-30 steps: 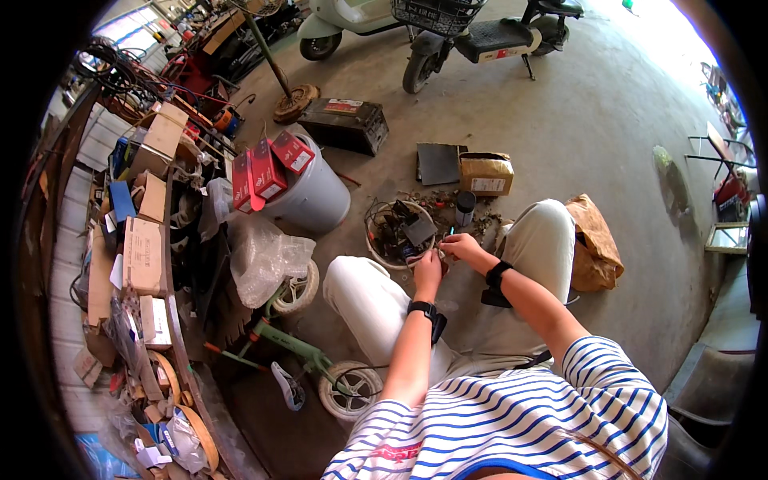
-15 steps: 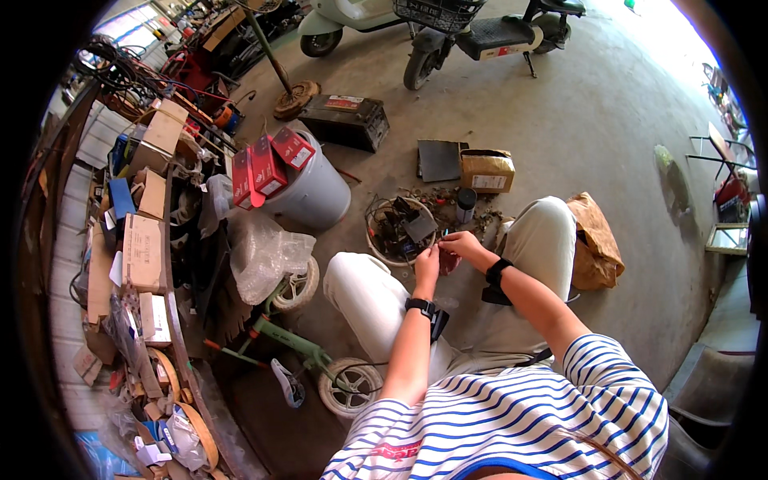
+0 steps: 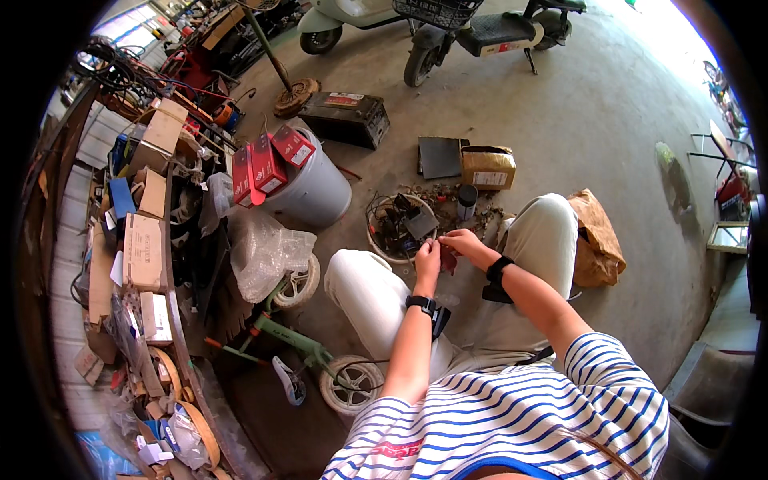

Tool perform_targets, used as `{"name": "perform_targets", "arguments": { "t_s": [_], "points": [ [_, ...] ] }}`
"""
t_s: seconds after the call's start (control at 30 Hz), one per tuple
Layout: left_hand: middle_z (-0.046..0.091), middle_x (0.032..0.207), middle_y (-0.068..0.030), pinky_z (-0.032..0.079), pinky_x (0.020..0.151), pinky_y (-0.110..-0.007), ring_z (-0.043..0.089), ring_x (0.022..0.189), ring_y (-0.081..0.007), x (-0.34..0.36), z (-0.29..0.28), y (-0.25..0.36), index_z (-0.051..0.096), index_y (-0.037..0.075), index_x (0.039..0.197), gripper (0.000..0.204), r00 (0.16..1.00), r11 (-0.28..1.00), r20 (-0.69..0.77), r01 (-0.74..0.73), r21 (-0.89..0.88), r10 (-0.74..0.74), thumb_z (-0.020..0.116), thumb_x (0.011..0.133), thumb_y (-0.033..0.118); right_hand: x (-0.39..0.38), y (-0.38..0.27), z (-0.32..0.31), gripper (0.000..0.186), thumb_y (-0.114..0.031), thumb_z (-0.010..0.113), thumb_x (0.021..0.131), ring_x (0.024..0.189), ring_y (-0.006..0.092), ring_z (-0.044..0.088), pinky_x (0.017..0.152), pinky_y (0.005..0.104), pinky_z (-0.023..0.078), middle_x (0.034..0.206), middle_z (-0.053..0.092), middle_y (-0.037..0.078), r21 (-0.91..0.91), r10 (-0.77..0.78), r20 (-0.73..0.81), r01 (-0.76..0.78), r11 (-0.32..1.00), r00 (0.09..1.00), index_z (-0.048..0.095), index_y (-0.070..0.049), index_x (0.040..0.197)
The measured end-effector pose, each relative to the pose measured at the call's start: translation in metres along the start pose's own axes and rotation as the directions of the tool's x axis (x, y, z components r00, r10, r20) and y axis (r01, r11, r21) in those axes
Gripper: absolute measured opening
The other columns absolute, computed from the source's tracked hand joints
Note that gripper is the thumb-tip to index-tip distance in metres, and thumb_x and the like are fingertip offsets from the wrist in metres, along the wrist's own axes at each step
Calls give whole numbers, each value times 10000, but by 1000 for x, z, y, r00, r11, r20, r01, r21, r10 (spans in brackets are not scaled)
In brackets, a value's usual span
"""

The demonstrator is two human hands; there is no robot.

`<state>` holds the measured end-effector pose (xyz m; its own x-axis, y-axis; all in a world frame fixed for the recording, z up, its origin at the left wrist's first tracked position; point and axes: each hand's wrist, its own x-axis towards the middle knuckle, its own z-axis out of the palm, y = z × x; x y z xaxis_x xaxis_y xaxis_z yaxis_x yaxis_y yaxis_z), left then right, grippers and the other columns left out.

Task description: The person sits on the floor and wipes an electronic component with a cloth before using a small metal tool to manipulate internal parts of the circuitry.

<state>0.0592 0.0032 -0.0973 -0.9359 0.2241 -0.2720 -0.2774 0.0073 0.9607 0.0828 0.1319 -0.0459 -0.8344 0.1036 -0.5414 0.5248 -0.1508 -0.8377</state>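
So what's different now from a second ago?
Only small things. The bright blue tip by the right hand can't be seen now, and a dark red thing below the hands shows more clearly. I can't see anything clearly grabbed or let go. The left hand and right hand stayed close together beside the round tub.

Red boxes (image 3: 266,166) atop grey bin (image 3: 326,190); black case (image 3: 340,120) just beside. Black-decked scooter (image 3: 504,38) upright. Brown paper bag (image 3: 598,248) crumpled.
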Motion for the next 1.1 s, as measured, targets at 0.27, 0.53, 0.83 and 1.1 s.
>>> {"name": "perform_targets", "arguments": {
  "t_s": [0.27,0.53,0.83,1.1],
  "points": [
    [584,668,-49,424,571,-262,516,610,-96,-3,4,7,551,17,782,256,997,994,57,-59,94,54,492,898,238,-3,-3,-5,208,-215,606,849,540,75,486,479,214,363,666,563,2,247,50,50,-61,967,998,637,-10,836],
    [608,710,-55,433,598,-271,539,660,-107,4,-8,-7,584,6,837,216,999,997,-40,36,73,-34,504,869,205,1,-5,-3,206,-197,605,850,524,74,478,452,223,351,652,553,19,306,17,-44,-3,952,999,639,6,851],
    [608,705,-110,469,534,-267,588,546,-175,-15,1,25,510,-48,830,99,996,996,88,30,-81,-23,437,817,16,-7,-4,-2,231,-207,600,859,537,105,539,474,246,409,683,603,33,81,32,52,-36,996,998,651,8,926],
    [617,708,-37,403,454,-216,553,543,-85,-8,1,14,555,15,867,112,970,988,231,108,-109,-80,510,881,116,-9,-6,-6,222,-198,591,863,507,119,546,445,245,411,672,611,40,102,51,70,-58,993,996,652,7,920]
  ]
}}
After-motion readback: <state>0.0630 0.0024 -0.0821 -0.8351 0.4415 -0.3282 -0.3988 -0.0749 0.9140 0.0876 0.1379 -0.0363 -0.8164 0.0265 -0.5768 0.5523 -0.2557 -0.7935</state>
